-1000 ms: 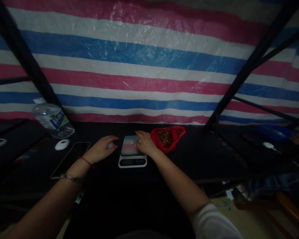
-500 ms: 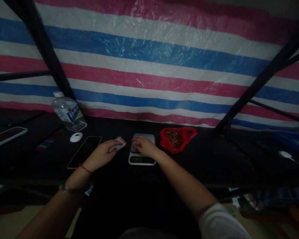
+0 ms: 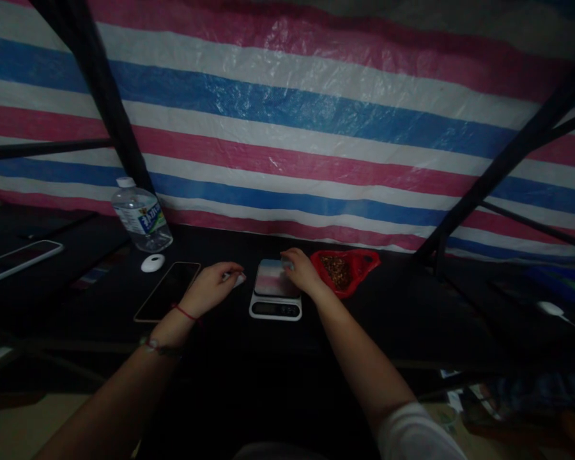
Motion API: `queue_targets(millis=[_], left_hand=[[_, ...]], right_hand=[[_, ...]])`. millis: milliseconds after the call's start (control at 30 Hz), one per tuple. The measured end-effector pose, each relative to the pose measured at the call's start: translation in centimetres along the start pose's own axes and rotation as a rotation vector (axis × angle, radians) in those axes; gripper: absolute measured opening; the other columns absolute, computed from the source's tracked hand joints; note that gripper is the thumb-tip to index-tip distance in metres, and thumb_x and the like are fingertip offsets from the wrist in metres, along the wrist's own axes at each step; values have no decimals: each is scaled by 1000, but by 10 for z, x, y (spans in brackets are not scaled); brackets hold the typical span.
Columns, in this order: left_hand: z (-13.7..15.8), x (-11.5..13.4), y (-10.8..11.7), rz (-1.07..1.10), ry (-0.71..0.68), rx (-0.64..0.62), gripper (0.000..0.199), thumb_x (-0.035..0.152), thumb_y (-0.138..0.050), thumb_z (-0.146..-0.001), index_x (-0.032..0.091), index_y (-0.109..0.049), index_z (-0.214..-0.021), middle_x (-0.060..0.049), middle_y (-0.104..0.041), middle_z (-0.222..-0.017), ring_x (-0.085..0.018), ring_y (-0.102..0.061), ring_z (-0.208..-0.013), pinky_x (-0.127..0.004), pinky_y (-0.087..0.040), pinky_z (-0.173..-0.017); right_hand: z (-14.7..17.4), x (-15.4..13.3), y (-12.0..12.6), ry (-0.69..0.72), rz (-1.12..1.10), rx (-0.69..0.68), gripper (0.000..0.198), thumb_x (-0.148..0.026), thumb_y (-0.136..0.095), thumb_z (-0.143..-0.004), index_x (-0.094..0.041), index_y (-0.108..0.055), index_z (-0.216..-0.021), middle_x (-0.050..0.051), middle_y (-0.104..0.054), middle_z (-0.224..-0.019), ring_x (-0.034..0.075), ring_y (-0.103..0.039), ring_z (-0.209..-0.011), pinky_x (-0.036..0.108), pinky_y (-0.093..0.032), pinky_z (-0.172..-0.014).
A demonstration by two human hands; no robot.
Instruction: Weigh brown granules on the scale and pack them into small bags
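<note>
My left hand (image 3: pixel 215 285) is closed on a small clear plastic bag (image 3: pixel 239 279), mostly covered by the fingers, just left of the scale. A small white digital scale (image 3: pixel 276 309) with a shiny square plate lies on the black table. Over the plate's right edge is my right hand (image 3: pixel 303 271), thumb and fingers pinched together. Something small and pale shows at these fingertips, too blurred to name. Right beside this hand sits an open red plastic bag (image 3: pixel 359 275) holding brown, grain-like bits (image 3: pixel 335 271).
A dark phone (image 3: pixel 167 292) lies by my left wrist, with a white oval case (image 3: pixel 153 262) and a clear bottle (image 3: pixel 144 220) behind it. Another phone (image 3: pixel 19 260) is at far left. Striped sheeting (image 3: pixel 287 140) and black metal bars (image 3: pixel 110 102) stand at the back.
My right hand has moved from over the middle of the scale's plate to its right edge, fingers now pinched. My left hand has curled further over the small plastic bag.
</note>
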State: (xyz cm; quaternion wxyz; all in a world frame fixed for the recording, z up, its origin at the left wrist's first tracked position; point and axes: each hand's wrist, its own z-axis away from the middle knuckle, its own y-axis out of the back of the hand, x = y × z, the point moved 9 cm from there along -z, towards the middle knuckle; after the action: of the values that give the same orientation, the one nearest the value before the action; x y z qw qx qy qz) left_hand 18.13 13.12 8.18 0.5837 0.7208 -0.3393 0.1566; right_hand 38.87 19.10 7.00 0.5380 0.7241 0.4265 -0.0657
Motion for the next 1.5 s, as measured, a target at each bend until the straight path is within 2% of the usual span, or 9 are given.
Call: queue_targets(millis=[167, 367, 467, 733, 867, 1000, 1133, 1333, 1500], left_hand=[[9, 8, -7, -155, -57, -95, 34, 37, -43, -86, 19, -70, -96, -7, -71, -97, -21, -65, -84, -30, -48, -77], [27, -16, -10, -281, 68, -268, 26, 36, -46, -83, 21, -67, -78, -4, -70, -77, -18, -63, -69, -26, -43, -64], [26, -12, -4, -289, 91, -215, 38, 42, -37, -89, 20, -66, -76, -5, -68, -72, -18, -62, -64, -27, -41, -60], [21, -2, -25, -170, 33, -199, 43, 49, -48, -84, 22, -62, -115, -5, -71, -101, -22, -67, -87, -30, -49, -76], [15, -1, -50, -217, -57, -187, 63, 49, -61, -76, 16, -52, -128, -13, -61, -126, -28, -59, -111, -37, -45, -96], [7, 11, -58, -259, -151, -141, 69, 43, -68, -71, 16, -48, -132, -15, -54, -134, -30, -50, -123, -43, -37, -107], [-2, 48, -57, -226, -258, -105, 53, 41, -60, -79, 14, -54, -124, -15, -54, -133, -29, -49, -123, -46, -35, -107], [-29, 120, -93, -19, -405, -181, 49, 34, -58, -81, 16, -52, -126, -12, -57, -129, -25, -52, -120, -41, -39, -105], [-73, 141, -147, 223, -406, -276, 72, 23, -71, -65, 15, -45, -132, -15, -51, -135, -27, -47, -126, -43, -35, -109]], right_hand=[[13, 3, -19, -13, 45, -120, 42, -4, -52, -77, -11, -63, -117, 13, -60, -117, 19, -56, -109, 33, -42, -100], [28, -71, -60, 270, -168, -318, 40, -9, -60, -77, -19, -63, -116, 8, -61, -118, 18, -56, -111, 34, -44, -97], [26, -90, -45, 299, -284, -222, 45, -13, -66, -73, -22, -61, -118, 7, -59, -120, 18, -56, -111, 34, -45, -97], [34, 7, 74, -19, -561, 193, 49, -19, -63, -74, -22, -51, -121, 6, -60, -115, 16, -62, -100, 33, -49, -90], [58, 70, 106, -262, -309, 157, 54, -18, -67, -71, -19, -47, -121, 5, -66, -101, 16, -65, -89, 30, -51, -83], [81, 109, 119, -417, 265, -39, 28, -16, -68, -71, -15, -63, -98, 8, -69, -93, 20, -65, -86, 28, -48, -77], [87, 121, 114, -388, 637, -226, 13, -17, -61, -77, -13, -69, -86, 14, -68, -96, 25, -64, -93, 30, -46, -80], [78, 126, 96, -432, 618, -286, 38, -12, -62, -74, -15, -65, -111, 13, -70, -103, 25, -65, -96, 29, -46, -81], [69, 131, 88, -463, 444, -230, 40, -19, -69, -72, -17, -65, -112, 9, -70, -107, 22, -66, -97, 25, -48, -81]])
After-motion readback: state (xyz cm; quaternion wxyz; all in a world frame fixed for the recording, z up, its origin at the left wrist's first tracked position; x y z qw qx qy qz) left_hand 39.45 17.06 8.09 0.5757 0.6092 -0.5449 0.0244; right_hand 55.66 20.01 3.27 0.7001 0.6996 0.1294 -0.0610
